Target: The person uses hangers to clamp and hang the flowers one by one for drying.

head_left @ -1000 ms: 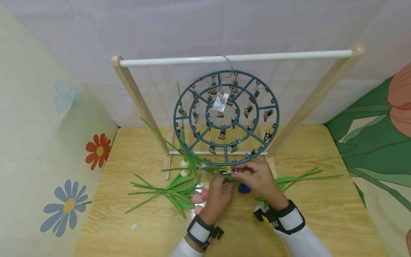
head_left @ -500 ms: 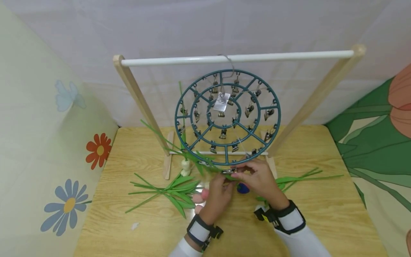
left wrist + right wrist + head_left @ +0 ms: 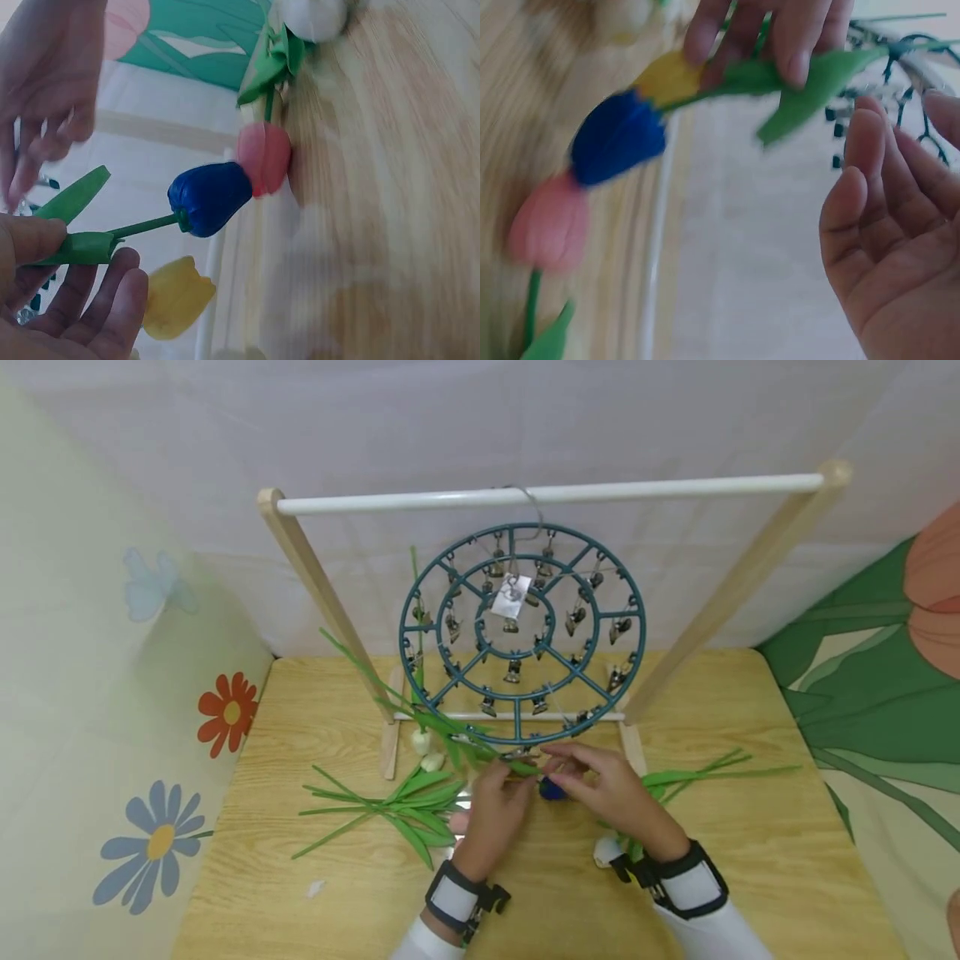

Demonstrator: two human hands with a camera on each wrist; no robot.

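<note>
While under the round clip hanger (image 3: pixel 517 635) | left hand (image 3: pixel 491 806) pinches blue tulip (image 3: pixel 208 198) stem | right hand (image 3: pixel 611 789) open, fingers relaxed

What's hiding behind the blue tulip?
Seen from the left wrist, a pink tulip lies on the wooden table just behind the blue tulip, which the left hand holds by its stem. The blue bud covers part of the pink one.

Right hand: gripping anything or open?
Open. The right hand shows relaxed, empty fingers beside the blue tulip, whose stem the left hand pinches.
</note>
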